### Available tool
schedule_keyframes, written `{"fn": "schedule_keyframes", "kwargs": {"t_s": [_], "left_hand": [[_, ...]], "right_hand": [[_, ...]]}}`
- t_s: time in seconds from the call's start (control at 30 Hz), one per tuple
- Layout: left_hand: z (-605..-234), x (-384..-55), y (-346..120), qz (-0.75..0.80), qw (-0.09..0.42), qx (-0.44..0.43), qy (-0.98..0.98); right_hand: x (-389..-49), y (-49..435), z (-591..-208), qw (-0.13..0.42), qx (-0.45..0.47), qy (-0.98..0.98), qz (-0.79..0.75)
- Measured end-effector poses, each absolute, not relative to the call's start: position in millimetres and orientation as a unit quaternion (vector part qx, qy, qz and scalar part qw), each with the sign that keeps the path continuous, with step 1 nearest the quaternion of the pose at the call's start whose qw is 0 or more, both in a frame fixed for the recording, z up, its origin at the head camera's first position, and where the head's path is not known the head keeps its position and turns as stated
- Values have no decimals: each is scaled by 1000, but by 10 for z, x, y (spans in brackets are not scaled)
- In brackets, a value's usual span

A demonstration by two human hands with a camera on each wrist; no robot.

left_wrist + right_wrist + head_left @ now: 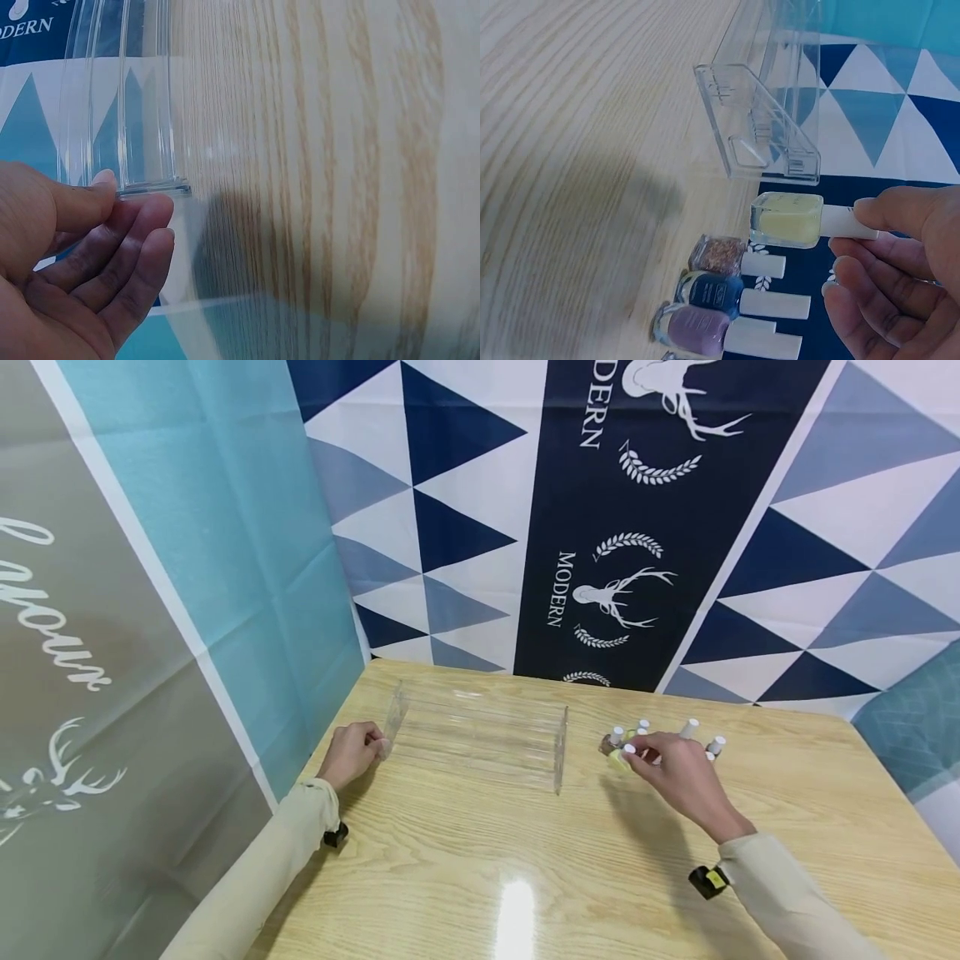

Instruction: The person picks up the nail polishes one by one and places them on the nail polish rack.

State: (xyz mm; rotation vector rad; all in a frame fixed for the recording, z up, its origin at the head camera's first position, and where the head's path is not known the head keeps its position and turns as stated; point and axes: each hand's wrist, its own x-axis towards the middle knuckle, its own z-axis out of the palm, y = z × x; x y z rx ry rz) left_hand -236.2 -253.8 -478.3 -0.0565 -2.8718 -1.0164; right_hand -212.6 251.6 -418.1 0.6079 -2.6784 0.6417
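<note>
A clear tiered plastic rack (480,735) stands on the wooden table. My left hand (354,755) pinches the rack's left end panel between thumb and fingers, as the left wrist view shows closely. In my right hand (892,255) is a nail polish bottle (787,220) with pale yellow polish, gripped by its white cap. That bottle is to the right of the rack in the head view. Beside it stand several more nail polish bottles: one with glitter (717,255), one dark blue (711,292) and one purple (697,328), all white-capped.
The light wooden table (450,860) reaches back to a patterned cloth (465,527) with triangles and deer heads. Another cloth (150,610) hangs along the left side. More white-capped bottles (715,747) stand behind and right of my right hand.
</note>
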Motion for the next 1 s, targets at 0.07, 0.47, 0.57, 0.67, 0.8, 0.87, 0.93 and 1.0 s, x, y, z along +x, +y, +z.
{"fn": "schedule_keyframes", "kwargs": {"t_s": [0.07,0.47,0.57,0.67,0.8,0.87,0.93,1.0], "left_hand": [[-4784,-2363,-2535,-335,45,-18,-941],[-4803,-2360,-2536,-323,43,-12,-945],[-4803,-2365,-2538,-326,43,-12,-944],[-4802,-2375,-2540,-327,46,-15,-944],[-4792,-2380,-2541,-327,47,-19,-944],[-4788,-2378,-2539,-328,46,-19,-943],[-4789,-2378,-2541,-331,45,-18,-942],[-4791,-2380,-2544,-334,44,-16,-941]], "right_hand": [[-2140,2488,-4174,161,214,-937,224],[-2224,2348,-4149,161,234,-933,219],[-2249,2313,-4138,157,231,-934,223],[-2273,2280,-4118,151,230,-934,227],[-2303,2238,-4100,141,231,-935,231],[-2321,2213,-4100,141,230,-935,231],[-2339,2179,-4105,141,232,-935,230],[-2354,2143,-4111,142,233,-934,232]]}}
